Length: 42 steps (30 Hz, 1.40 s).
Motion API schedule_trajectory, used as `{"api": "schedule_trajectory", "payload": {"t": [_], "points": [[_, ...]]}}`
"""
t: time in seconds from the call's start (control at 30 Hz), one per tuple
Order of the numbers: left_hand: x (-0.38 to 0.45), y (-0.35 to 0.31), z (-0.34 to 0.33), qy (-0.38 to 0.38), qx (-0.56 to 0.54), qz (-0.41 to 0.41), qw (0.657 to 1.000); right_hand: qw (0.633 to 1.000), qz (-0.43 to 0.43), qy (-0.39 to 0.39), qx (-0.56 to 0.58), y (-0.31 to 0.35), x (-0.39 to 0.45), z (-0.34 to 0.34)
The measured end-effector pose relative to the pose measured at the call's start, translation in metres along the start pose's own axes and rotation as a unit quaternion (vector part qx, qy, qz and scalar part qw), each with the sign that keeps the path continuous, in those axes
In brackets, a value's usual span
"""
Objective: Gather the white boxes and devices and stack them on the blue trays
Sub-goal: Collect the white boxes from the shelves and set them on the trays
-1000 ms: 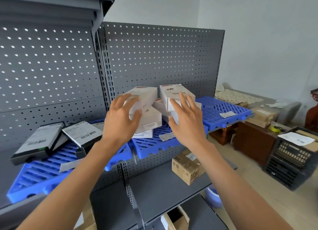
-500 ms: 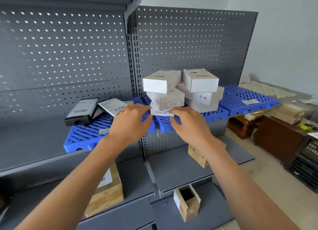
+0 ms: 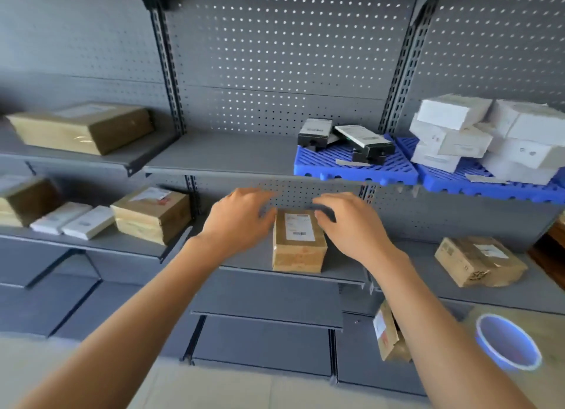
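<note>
single head view, looks forward and down at grey shelving (image 3: 232,155), close range.

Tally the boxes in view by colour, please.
White boxes: 8 (6 stacked on the blue trays, 2 on the left shelf)
Black boxes: 2
Brown parcels: 6
Total: 16

Grey shelves (image 3: 220,155) (blue trays (image 3: 351,167), cartons (image 3: 298,240))
</note>
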State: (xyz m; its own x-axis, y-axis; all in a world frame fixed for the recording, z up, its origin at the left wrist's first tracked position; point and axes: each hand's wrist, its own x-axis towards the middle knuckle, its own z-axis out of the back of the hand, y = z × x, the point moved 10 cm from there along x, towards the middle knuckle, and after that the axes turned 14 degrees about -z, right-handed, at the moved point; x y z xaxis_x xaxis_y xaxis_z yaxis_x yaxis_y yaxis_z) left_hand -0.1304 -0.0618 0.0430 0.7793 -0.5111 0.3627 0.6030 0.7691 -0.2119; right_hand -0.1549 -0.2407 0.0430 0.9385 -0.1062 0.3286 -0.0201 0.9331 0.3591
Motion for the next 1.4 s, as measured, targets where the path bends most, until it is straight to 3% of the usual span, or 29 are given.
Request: {"api": "schedule_trajectory", "payload": {"t": [0.3, 0.57, 0.8, 1.1, 1.4], "points": [[-0.146, 0.082, 0.036, -0.007, 0.003, 0.102, 0.995, 0.992, 0.083, 0.09, 0.001, 0.119, -0.056, -0.058], [-0.219, 0.133, 0.062, -0.02, 0.02, 0.159, 0.987, 0.979, 0.154, 0.133, 0.018, 0.209, -0.078, -0.105], [-0.246, 0.192, 0.058, -0.022, 0.028, 0.206, 0.978, 0.968, 0.173, 0.177, 0.032, 0.252, -0.069, -0.164], [-0.235, 0.291, 0.02, 0.044, 0.056, 0.226, 0.972, 0.958, 0.178, 0.223, 0.041, 0.298, -0.017, -0.261], [-0.255, 0.376, 0.002, 0.062, 0.054, 0.29, 0.954, 0.936, 0.166, 0.288, 0.119, 0.345, 0.02, -0.354]]}}
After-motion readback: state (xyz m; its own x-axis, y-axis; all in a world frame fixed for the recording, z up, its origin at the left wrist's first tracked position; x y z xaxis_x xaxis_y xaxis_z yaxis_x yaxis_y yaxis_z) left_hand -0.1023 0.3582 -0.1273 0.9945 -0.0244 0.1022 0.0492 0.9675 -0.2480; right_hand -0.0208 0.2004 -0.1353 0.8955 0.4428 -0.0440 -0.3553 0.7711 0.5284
